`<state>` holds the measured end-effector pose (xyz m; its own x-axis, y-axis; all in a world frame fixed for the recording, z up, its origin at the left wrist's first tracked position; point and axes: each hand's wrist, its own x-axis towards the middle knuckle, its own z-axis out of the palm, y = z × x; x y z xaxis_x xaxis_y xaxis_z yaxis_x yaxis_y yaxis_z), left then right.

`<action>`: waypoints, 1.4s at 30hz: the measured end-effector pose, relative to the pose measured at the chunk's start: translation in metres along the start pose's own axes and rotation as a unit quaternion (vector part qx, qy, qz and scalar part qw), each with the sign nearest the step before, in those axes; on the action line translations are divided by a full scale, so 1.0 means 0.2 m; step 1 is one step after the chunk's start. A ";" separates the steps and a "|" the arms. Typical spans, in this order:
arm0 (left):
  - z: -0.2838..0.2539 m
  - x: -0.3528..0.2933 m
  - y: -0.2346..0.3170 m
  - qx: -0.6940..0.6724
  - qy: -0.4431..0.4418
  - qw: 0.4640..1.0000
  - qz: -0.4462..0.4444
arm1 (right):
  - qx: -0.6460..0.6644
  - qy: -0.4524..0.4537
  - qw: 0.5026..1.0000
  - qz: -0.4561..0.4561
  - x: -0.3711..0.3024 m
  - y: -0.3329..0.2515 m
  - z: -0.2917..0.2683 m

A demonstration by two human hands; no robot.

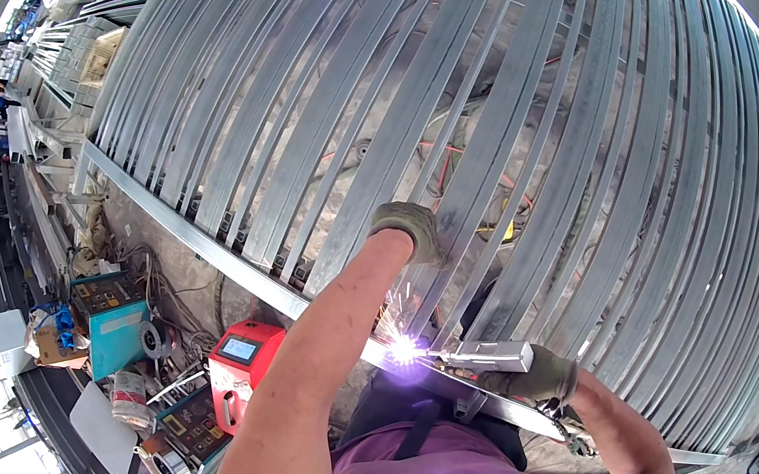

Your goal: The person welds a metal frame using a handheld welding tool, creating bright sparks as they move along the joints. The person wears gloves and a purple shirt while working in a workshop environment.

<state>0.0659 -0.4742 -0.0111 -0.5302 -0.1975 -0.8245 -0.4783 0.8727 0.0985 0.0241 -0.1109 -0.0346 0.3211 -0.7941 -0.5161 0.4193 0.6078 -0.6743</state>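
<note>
My left hand (409, 229), in a grey-green work glove, is curled down on a flat grey metal bar (482, 183); its fingertips are hard to make out. In my gloved right hand (542, 378) is a boxy silver handheld welding torch (489, 357). Its nozzle points left at a bright violet-white arc (404, 349). Sparks fly up from that spot, where the bar ends meet a long metal rail (281, 300). The glare hides the joint itself.
Many parallel metal bars (685, 183) with gaps between them spread ahead and right. Cables lie on the floor beneath. To my left stand a red machine with a screen (241, 363), a teal machine (117, 334), wire spools (154, 338) and a paint-smeared bucket (129, 398).
</note>
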 end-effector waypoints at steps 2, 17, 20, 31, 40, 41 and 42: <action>0.00 0.00 0.01 0.001 0.003 1.000 0.003 | -0.118 0.004 0.991 -0.058 0.00 0.02 -0.01; -0.01 0.00 0.00 0.002 -0.009 1.000 0.001 | -0.103 0.055 0.993 -0.020 -0.03 -0.02 0.04; 0.01 0.01 -0.01 0.002 0.005 1.000 0.004 | -0.205 0.059 0.975 0.063 -0.09 -0.15 0.07; 0.03 -0.05 -0.01 -0.048 0.036 0.998 0.001 | -0.233 0.201 0.952 0.006 -0.30 -0.27 0.24; 0.16 -0.24 -0.36 -0.138 0.149 0.978 -0.056 | -0.293 0.171 0.927 -0.162 -0.17 -0.11 0.29; 0.23 -0.23 -0.40 -0.113 0.167 0.977 -0.062 | -0.343 0.197 0.900 -0.186 -0.16 -0.10 0.31; 0.25 -0.20 -0.43 -0.100 0.135 0.985 -0.036 | -0.349 0.204 0.901 -0.159 -0.16 -0.07 0.31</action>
<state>0.1631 -0.5201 -0.0148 -0.6438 -0.3899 -0.6584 -0.6355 0.7517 0.1763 0.0615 -0.0935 0.0246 -0.1194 -0.9488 -0.2923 -0.2471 0.3136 -0.9168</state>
